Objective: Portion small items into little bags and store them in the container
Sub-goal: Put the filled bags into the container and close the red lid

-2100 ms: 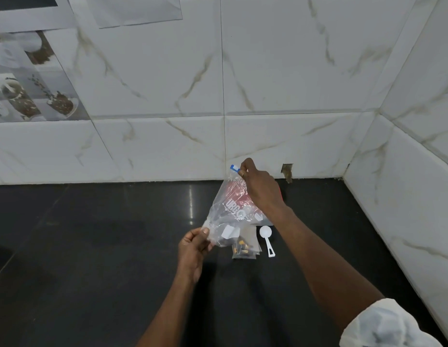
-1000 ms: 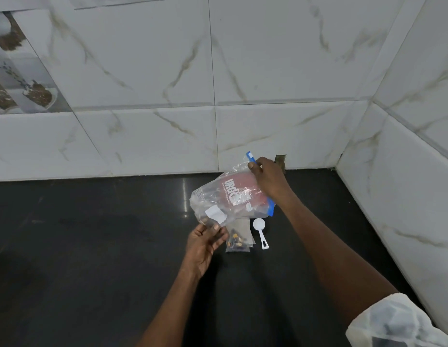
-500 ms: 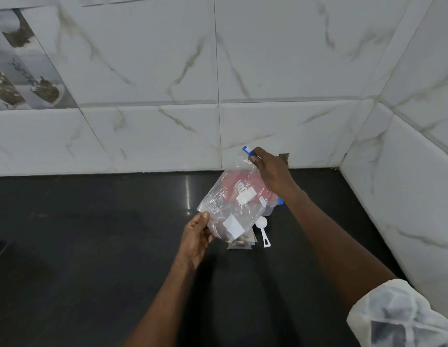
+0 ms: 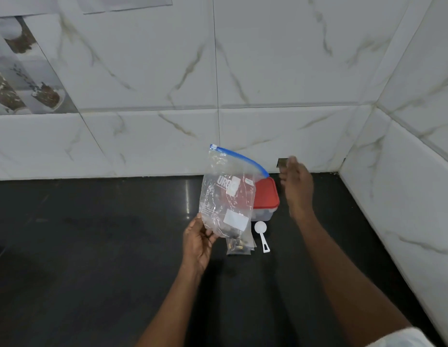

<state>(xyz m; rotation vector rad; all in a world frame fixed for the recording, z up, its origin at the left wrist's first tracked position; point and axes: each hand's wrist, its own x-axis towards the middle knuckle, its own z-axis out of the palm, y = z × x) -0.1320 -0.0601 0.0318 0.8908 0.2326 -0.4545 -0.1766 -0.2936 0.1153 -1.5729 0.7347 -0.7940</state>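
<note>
My left hand (image 4: 198, 240) pinches the lower left corner of a clear zip bag (image 4: 226, 194) with a blue seal strip and holds it upright above the black counter (image 4: 92, 246). My right hand (image 4: 297, 187) hovers to the bag's right with straight fingers, touching nothing, and looks motion-blurred. Behind the bag stands a clear container with a red lid (image 4: 265, 196). Small bags (image 4: 239, 244) holding little dark and yellow items lie on the counter below the big bag. A white plastic scoop (image 4: 262, 234) lies beside them.
White marble-look tile walls (image 4: 268, 83) close off the back and the right side, forming a corner near the container. A small dark notch (image 4: 281, 162) sits at the base of the back wall.
My right hand has let go of the bag's blue seal end and moved off to the right. The bag now stands upright from my left hand, uncovering the red-lidded container.
</note>
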